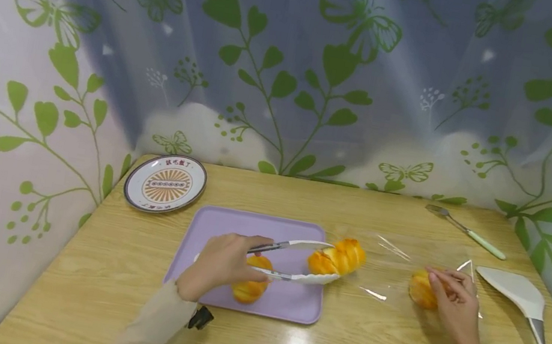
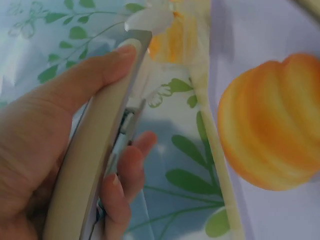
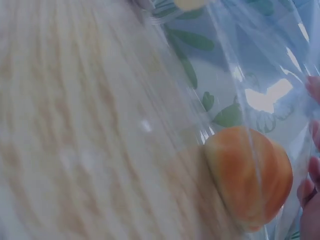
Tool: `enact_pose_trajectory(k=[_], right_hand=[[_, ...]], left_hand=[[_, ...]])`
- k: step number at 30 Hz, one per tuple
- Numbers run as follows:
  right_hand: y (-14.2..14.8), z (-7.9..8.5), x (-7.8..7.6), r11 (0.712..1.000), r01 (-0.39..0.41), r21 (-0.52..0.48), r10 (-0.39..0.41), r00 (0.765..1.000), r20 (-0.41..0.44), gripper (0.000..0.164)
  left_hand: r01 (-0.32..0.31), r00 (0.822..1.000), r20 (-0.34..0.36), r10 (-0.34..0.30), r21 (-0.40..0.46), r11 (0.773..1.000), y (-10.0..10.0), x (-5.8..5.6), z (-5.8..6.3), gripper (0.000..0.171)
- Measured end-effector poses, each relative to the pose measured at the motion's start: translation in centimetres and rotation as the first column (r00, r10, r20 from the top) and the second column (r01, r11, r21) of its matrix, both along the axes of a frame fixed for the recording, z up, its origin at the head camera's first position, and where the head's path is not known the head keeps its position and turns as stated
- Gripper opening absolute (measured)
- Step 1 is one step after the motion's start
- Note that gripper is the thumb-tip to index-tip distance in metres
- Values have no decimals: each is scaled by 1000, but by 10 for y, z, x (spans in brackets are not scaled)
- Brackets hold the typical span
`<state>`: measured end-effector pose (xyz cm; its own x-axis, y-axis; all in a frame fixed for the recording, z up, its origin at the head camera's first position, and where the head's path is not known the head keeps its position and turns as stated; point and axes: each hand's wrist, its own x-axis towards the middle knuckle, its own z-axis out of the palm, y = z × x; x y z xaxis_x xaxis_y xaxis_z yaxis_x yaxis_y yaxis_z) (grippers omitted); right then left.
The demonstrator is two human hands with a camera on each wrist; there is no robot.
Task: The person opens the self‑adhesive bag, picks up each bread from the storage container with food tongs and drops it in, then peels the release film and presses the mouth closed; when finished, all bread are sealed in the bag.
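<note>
My left hand (image 1: 223,260) grips a pair of tongs (image 1: 315,279) with pale tips. Between those tips is an orange-yellow bread roll (image 1: 346,258), held over the tray's right edge and the near side of a clear plastic bag (image 1: 390,276). A second bread roll (image 1: 247,294) sits on the lilac tray (image 1: 245,222) beneath the left hand. Inside the bag lies another roll (image 3: 250,175), seen through the film in the right wrist view. My right hand (image 1: 459,303) pinches the bag's film beside that roll.
A patterned plate (image 1: 190,194) stands at the back left of the wooden table (image 1: 96,264). At the back right lies a fork (image 1: 483,242) with a pale green handle. A white-headed turner (image 1: 514,288) lies right of the bag. A leaf-print curtain (image 1: 292,77) borders the table.
</note>
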<state>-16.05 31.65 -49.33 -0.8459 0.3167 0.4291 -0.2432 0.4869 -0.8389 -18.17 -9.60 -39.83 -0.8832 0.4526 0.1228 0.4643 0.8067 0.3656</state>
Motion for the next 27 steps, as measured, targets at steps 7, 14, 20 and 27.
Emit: enact_pose_trajectory(k=[7,14,20,27], right_hand=[[2,-4,-2,996,-83,29,85,993,-84,15],[-2,-3,-2,999,-53,-6,53,995,-81,15],[0,1,-3,1000,-27,-2,26,997,-69,16],[2,-1,-1,999,-49,5,49,996,-80,18]], left_hand=[[110,994,6,-110,-66,992,28,-26,8,65],[125,992,38,-121,-106,986,31,-41,15,66],[107,990,96,-99,-76,991,7,-47,25,67],[141,976,180,-126,-78,987,-9,-57,38,67]])
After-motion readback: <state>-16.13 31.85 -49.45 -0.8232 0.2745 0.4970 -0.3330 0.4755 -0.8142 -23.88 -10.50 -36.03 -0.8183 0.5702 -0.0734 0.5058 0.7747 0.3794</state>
